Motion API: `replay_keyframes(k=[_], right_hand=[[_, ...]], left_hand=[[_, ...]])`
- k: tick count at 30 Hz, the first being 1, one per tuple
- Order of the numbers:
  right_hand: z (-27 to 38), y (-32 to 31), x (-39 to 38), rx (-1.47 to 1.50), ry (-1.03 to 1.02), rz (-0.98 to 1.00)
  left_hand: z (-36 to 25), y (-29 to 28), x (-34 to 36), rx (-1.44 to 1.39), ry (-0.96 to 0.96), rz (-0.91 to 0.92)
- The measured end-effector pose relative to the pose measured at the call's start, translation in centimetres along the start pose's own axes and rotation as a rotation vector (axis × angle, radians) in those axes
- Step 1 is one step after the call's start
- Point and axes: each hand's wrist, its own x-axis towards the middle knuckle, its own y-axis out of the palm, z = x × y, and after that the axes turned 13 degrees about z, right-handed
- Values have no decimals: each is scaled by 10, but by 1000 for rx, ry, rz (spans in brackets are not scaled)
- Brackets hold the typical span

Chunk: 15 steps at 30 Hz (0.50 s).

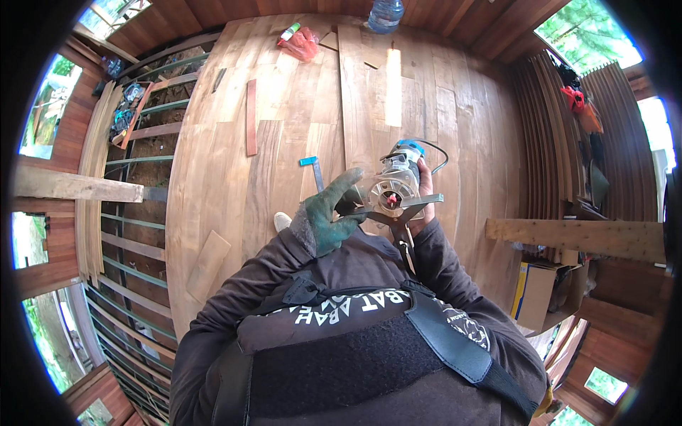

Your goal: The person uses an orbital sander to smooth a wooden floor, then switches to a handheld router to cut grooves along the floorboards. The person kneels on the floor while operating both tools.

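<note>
A small electric router (395, 177) with a blue top, silver body and clear base is held up in front of my chest, its base turned toward me with a red bit showing in the middle. My right hand (425, 202), bare, wraps the router's body from the right. My left hand (331, 211), in a green-grey work glove, holds a dark wrench (383, 209) against the router's collet. The black cord (433, 157) loops off the top of the tool.
Wooden plank floor (284, 142) below. A red wood strip (251, 117), a blue-handled square (313, 169), a red bag (301, 44) and a water jug (385, 14) lie on it. Open floor joists (135, 213) at left. A cardboard box (534, 292) stands at right.
</note>
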Motion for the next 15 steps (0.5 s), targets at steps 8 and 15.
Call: replay_keyframes(k=[8,15], right_hand=[[-2,-7,6,-41,-36,17],[-6,-16,9,-80,-19,-14]], left_hand=[[0,-1,-3,-40,-37,-16],[2,-3,-4,-50,-53,-22]])
